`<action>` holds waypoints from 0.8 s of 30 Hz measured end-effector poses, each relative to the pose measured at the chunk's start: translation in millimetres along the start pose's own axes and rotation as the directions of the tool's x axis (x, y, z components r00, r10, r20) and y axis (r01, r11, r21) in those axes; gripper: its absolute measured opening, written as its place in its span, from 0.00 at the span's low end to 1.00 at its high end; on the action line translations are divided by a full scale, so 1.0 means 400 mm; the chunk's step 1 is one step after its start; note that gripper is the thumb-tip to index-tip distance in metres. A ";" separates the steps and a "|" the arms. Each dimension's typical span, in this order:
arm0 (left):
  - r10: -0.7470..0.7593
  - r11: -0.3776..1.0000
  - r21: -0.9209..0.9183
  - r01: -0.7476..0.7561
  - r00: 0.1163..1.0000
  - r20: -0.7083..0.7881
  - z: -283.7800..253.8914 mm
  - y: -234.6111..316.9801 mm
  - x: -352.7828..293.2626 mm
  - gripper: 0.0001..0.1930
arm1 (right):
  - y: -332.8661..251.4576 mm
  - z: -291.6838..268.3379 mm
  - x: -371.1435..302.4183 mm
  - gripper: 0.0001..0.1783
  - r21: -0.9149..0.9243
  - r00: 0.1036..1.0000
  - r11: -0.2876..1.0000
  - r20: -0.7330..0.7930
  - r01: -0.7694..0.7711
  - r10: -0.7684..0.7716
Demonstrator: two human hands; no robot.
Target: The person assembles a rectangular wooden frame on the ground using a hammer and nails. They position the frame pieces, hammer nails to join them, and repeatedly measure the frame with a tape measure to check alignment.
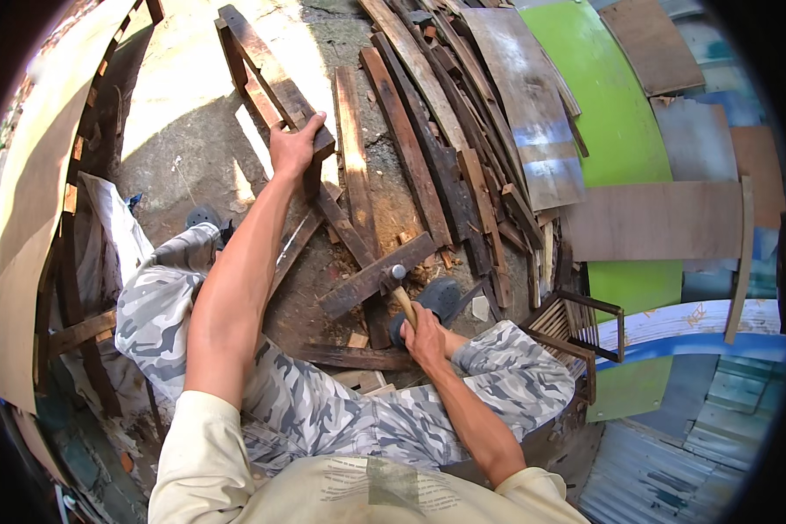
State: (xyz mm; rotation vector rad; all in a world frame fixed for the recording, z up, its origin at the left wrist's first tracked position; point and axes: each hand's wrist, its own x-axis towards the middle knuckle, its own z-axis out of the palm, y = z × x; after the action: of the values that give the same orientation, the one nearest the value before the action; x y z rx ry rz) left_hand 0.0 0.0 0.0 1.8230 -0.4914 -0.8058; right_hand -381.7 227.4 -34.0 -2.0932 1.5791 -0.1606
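Observation:
My left hand (293, 150) is stretched forward, its fingers and thumb wrapped round the near end of a wooden frame (271, 68) made of narrow, dark boards. In my right hand (424, 339) is a hammer, gripped by its light wooden handle (404, 303). The round metal hammer head (397, 272) is over a short dark board (351, 294), close to its middle; I cannot tell whether they touch. That board lies across longer lumber pieces on the ground. A brown plank (355, 162) stretches away to the right of my left hand.
Long old planks (408, 144) are heaped to the right. Beyond them lean sheets, including a green panel (616, 105). A slatted wooden piece (568, 330) is by my right knee. Plywood (39, 210) stands at the left. My dark shoe (438, 299) is beside the hammer.

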 end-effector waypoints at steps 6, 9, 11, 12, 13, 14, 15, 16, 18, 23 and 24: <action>-0.010 0.998 -0.054 0.011 1.000 0.025 0.021 -0.034 -0.033 0.50 | 0.023 -0.049 -0.041 0.25 -0.068 0.999 0.998 0.047 0.013 -0.010; 0.012 0.999 -0.049 -0.009 0.999 0.049 0.015 -0.019 -0.025 0.49 | 0.019 -0.049 -0.032 0.26 -0.082 0.999 0.997 0.047 0.012 -0.008; 0.001 0.999 -0.046 0.002 0.998 0.056 0.008 -0.012 -0.021 0.50 | 0.008 -0.052 -0.025 0.26 -0.088 0.997 0.996 0.073 -0.001 0.007; 0.003 1.000 -0.025 -0.001 0.999 0.053 0.004 -0.010 -0.018 0.51 | -0.004 -0.056 -0.018 0.26 -0.086 0.996 0.996 0.086 0.000 0.007; 0.004 1.000 -0.004 -0.004 0.999 0.049 0.001 -0.008 -0.016 0.52 | -0.018 -0.059 -0.008 0.26 -0.086 0.995 0.996 0.099 0.001 0.007; 0.005 1.000 0.017 -0.006 0.999 0.045 -0.002 -0.006 -0.014 0.52 | -0.029 -0.061 0.003 0.27 -0.085 0.994 0.996 0.113 0.003 0.007; 0.003 1.000 0.010 -0.003 0.999 0.051 -0.003 -0.003 -0.015 0.53 | -0.033 -0.060 0.011 0.27 -0.078 0.989 0.997 0.141 -0.022 0.033; 0.001 1.000 0.003 -0.001 0.998 0.058 -0.005 0.000 -0.016 0.53 | -0.037 -0.060 0.019 0.27 -0.072 0.984 0.996 0.169 -0.047 0.059; 0.007 1.000 -0.006 -0.007 0.999 0.047 -0.006 0.001 -0.008 0.54 | -0.025 -0.051 0.030 0.28 0.036 0.978 0.998 0.207 -0.048 0.039; -0.006 1.000 -0.011 0.007 0.999 0.033 -0.011 -0.016 0.007 0.59 | 0.008 -0.081 0.085 0.29 0.422 0.632 0.547 0.724 -0.723 0.276; -0.015 0.999 -0.038 0.018 0.997 0.073 -0.014 -0.020 0.012 0.62 | -0.009 -0.080 0.083 0.24 0.442 0.635 0.512 0.713 -0.736 0.298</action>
State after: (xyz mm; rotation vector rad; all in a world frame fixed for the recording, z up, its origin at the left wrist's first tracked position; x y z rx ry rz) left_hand 6.9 3.5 -7.6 1.7688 -0.5048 -0.8902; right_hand -380.4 187.0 -11.6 -0.8264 1.3964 0.0737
